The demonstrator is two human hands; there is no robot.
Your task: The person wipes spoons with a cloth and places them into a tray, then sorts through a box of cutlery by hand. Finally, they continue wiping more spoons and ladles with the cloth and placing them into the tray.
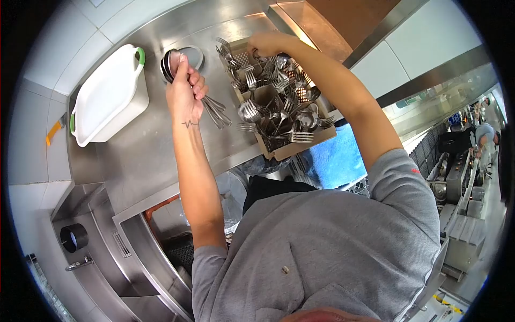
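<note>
My left hand (185,88) is closed around a bunch of spoons (216,112). Their bowls stick out above my fingers, and the handles hang out below toward the cutlery box. Over the far end of the cardboard-coloured cutlery box (279,154), my right hand (268,44) reaches down with curled fingers; whatever is between them is hidden. Forks and spoons (281,94) lie jumbled in the box's compartments, many with tines or bowls upward. Just behind the held spoons sits a round grey dish (194,56), partly covered by them.
A white tub (110,96) with green handles stands at the left on the steel counter (145,155). Below the counter at lower left is a steel sink (102,214). A blue cloth (335,158) lies beyond the box's near right side. Another person (485,134) is far right.
</note>
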